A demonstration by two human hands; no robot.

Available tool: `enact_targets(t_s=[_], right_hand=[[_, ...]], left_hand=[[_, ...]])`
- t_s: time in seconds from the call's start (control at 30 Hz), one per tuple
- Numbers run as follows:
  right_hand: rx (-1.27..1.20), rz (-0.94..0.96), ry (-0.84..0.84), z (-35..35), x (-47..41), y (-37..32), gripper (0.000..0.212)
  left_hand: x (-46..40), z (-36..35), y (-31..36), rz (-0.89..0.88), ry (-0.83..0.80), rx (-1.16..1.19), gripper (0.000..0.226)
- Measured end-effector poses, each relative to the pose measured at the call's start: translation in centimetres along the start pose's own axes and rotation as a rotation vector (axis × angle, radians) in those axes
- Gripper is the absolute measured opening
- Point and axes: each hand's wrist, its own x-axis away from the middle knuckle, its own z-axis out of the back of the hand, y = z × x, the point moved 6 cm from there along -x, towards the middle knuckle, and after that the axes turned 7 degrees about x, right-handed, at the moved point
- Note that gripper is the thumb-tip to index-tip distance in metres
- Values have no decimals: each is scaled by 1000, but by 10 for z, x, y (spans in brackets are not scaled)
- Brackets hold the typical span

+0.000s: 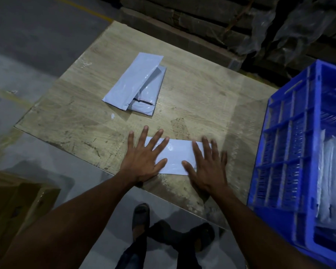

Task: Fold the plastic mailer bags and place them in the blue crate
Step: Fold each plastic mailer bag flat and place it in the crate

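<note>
A white folded mailer bag point(176, 155) lies flat near the front edge of the wooden table point(202, 98). My left hand point(144, 158) presses its left end with spread, straight fingers. My right hand point(206, 164) lies flat on its right end, slightly blurred. Further back on the table two more mailer bags point(136, 86) lie overlapped, the upper one folded lengthwise. The blue crate point(291, 148) stands at the right, with several folded white bags point(334, 181) inside it.
A cardboard box point(17, 206) sits on the floor at the lower left. Stacked cardboard and crumpled clear plastic point(260, 26) lie behind the table. My legs and sandalled feet point(142, 216) show below the table's front edge.
</note>
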Motion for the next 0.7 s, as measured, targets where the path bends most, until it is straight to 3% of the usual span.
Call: enact_targets(t_s=[0.07, 0.13, 0.23, 0.37, 0.47, 0.57, 0.7], right_hand=[[-26, -35, -6, 3, 5, 0, 91], [-21, 106, 72, 11, 16, -17, 90], [59, 368, 230, 10, 34, -43, 49], [-17, 316, 324, 17, 27, -45, 9], [4, 245, 371, 29, 15, -42, 14], [-113, 242, 398, 52, 17, -32, 20], [140, 614, 440, 64, 64, -54, 37]], left_hand=[[0, 0, 0, 2, -3, -9, 77], [0, -1, 0, 4, -15, -15, 78], [-1, -2, 1, 8, -33, -15, 82], [6, 8, 5, -52, 41, 51, 90], [12, 10, 12, -163, 70, 50, 97], [11, 2, 12, -208, 43, 11, 83], [10, 0, 6, -187, -10, 30, 98]])
